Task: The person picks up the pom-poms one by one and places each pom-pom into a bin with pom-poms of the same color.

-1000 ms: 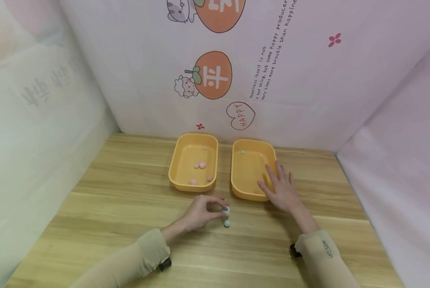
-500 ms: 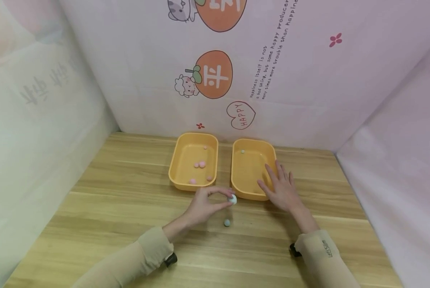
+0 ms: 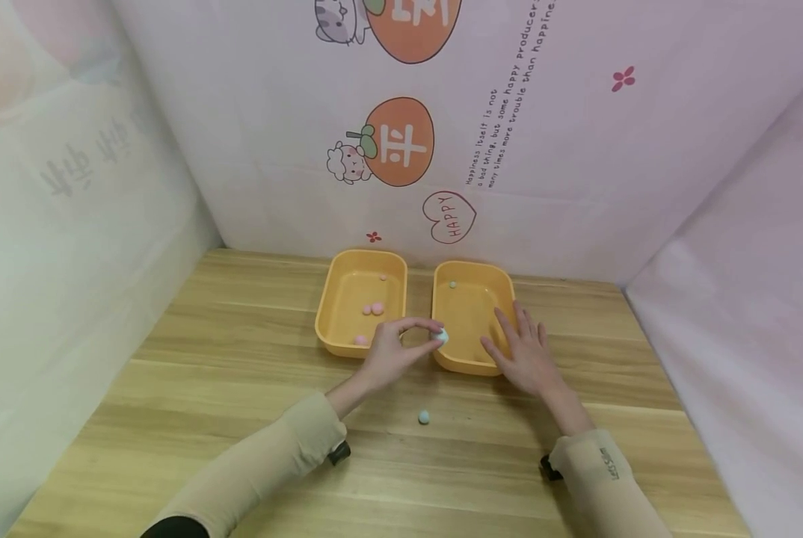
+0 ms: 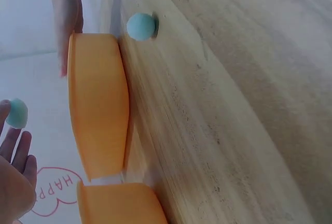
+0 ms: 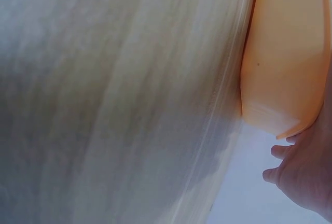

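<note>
My left hand (image 3: 389, 353) pinches a pale blue-green ball (image 3: 443, 337) between thumb and fingertips, over the near left rim of the right yellow tray (image 3: 465, 317). In the left wrist view the held ball (image 4: 17, 113) shows against the white backdrop, above tray height. A second pale blue-green ball (image 3: 424, 417) lies on the wooden table, nearer me. My right hand (image 3: 529, 362) rests on the right rim of that tray, fingers spread and fairly straight. One tiny greenish ball (image 3: 452, 285) sits at the tray's far left corner.
The left yellow tray (image 3: 356, 288) stands beside the right one, a narrow gap between them. It holds several pink balls (image 3: 377, 308); my left hand hides its near right corner. A printed white cloth (image 3: 543, 232) rises behind the table (image 3: 240, 336), with cloth at both sides.
My left hand has lifted the ball off the table and carried it forward and slightly right, to the right tray's rim. The right hand has stayed in place.
</note>
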The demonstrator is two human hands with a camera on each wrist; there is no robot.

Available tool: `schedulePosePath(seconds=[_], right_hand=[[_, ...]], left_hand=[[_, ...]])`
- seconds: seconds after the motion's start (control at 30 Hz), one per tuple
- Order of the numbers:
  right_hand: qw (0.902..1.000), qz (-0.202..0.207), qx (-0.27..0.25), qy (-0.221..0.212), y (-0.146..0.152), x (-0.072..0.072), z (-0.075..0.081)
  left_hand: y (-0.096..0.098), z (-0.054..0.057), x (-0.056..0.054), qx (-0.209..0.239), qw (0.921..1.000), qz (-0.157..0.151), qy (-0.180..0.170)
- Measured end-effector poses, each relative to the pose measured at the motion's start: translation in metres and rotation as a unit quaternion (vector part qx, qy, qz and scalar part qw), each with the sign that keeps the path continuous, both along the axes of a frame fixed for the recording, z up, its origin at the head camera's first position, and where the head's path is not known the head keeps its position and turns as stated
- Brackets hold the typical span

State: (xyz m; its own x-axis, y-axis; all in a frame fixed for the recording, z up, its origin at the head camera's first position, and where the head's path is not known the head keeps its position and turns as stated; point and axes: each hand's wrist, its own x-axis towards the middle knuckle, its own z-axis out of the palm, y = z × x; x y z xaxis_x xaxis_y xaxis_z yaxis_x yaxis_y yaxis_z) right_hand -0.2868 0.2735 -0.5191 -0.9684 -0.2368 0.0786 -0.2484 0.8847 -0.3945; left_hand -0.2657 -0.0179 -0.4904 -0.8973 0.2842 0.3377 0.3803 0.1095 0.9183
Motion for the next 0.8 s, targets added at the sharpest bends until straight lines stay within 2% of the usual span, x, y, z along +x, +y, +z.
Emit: schedulePosePath(seconds=[0.33,0.8], right_hand=[[1.0000,-0.001,0.008,0.000,-0.002,0.000,0.000],[0.9999,-0.006,0.014,0.007,-0.002,0.002,0.002]], left_hand=[[0.017,-0.005,-0.018,-0.013,0.9995,0.022,0.019],[0.042,-0.011,-0.035,-0.029,0.9983,0.037,0.034]])
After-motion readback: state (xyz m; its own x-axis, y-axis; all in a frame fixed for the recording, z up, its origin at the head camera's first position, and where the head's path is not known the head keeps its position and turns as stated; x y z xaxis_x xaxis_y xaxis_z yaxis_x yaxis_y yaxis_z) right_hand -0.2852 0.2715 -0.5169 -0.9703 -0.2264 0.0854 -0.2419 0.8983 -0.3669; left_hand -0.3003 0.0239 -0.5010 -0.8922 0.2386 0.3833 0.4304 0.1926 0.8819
